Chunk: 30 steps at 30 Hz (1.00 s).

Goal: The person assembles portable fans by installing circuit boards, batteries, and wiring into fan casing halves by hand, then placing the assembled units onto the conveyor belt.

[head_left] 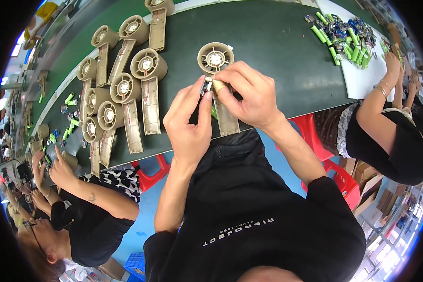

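Note:
My left hand (189, 123) pinches a small circuit board (204, 86) with a white connector between thumb and forefinger. My right hand (250, 96) is closed close against the board's connector end; what its fingertips grip is too small to tell. A tan patch shows at those fingertips, and whether it is a finger cover or a part I cannot tell. Beneath both hands lies a tan fan housing (201, 59) with a round spoked head. Its long open handle shell (228, 123) points toward me, partly hidden by my right hand. A bit of green shows beside the handle.
Several similar tan fan housings (148, 66) lie at the left of the dark green table (277, 37). At the right, green battery cells with circuit boards (355, 44) are heaped by a white sheet (357, 82). Co-workers sit on both sides, a co-worker's hand (62, 169) at left.

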### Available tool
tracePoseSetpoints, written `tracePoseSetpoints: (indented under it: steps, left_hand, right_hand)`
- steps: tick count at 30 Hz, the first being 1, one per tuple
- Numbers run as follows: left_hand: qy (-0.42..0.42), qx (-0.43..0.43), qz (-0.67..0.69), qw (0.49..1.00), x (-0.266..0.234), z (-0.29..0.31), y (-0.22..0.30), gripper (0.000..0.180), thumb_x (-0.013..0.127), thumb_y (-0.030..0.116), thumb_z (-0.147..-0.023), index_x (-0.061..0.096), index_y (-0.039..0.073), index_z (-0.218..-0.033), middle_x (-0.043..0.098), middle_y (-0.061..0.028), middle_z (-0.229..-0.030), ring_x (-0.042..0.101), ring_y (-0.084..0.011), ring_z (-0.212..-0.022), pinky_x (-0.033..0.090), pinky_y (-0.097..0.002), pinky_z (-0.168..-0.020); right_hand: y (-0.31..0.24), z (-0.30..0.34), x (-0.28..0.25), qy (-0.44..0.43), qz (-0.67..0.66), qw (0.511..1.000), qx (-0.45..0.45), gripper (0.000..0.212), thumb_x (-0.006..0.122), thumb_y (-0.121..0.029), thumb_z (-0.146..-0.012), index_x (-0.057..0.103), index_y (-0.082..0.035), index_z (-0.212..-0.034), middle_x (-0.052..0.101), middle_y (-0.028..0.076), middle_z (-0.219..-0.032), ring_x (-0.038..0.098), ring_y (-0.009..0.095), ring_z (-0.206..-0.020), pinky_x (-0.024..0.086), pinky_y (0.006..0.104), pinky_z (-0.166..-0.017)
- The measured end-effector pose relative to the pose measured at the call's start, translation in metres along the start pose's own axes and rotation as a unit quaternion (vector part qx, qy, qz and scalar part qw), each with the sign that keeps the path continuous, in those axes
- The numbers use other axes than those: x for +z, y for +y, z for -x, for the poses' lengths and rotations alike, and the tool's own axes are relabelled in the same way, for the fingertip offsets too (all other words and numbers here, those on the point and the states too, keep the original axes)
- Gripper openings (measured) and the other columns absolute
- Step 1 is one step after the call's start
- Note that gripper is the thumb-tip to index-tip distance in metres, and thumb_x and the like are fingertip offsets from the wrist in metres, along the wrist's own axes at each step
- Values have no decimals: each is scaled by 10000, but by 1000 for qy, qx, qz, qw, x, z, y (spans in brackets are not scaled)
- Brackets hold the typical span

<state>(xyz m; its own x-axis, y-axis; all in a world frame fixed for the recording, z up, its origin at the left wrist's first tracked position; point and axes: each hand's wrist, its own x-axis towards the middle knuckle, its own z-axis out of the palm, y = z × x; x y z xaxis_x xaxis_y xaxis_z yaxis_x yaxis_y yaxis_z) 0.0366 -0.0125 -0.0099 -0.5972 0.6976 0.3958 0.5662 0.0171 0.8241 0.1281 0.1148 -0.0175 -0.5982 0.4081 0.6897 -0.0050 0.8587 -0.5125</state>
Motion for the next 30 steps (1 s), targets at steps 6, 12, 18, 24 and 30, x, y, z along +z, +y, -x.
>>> tracePoseSetpoints:
  steps: [6,12,18,24,30]
  left_hand:
    - [-3,31,-13,999,-2,-3,-2,307,662,-42,-859,662,-43,-1166,689,-167,-996,681,-246,-863,539,-326,-761]
    - [-13,53,-14,998,-3,-3,-5,298,658,-44,-864,663,-40,-1162,682,-162,-1006,678,-251,-860,541,-328,-749]
    - [-62,59,-39,996,-10,-10,-5,288,648,-48,-862,660,-46,-1149,665,-159,-983,654,-273,-843,528,-344,-724]
    - [-110,64,-51,991,-16,-17,2,273,628,-49,-862,659,-49,-1133,652,-155,-967,640,-283,-835,517,-351,-712]
    - [-60,45,-15,997,-12,-17,-1,241,601,-19,-892,662,-29,-1125,655,-165,-955,654,-285,-831,515,-351,-737]
  right_hand:
    - [2,-1,-1,3,-10,1000,8,131,724,-19,-760,680,-44,-881,660,63,-814,638,196,-607,507,292,-523]
    - [1,2,1,6,2,1000,-6,134,714,-3,-764,673,-30,-888,661,74,-825,646,214,-646,520,304,-551]
    - [4,4,3,8,11,999,-29,153,697,15,-754,667,-30,-897,661,79,-831,648,233,-675,531,314,-581]
    - [7,3,-1,14,-4,999,-30,153,694,18,-757,669,-29,-901,662,81,-827,648,233,-677,535,317,-587]
    - [-4,1,-7,-4,5,999,-39,182,707,-11,-795,653,-9,-968,656,86,-859,637,197,-642,515,297,-556]
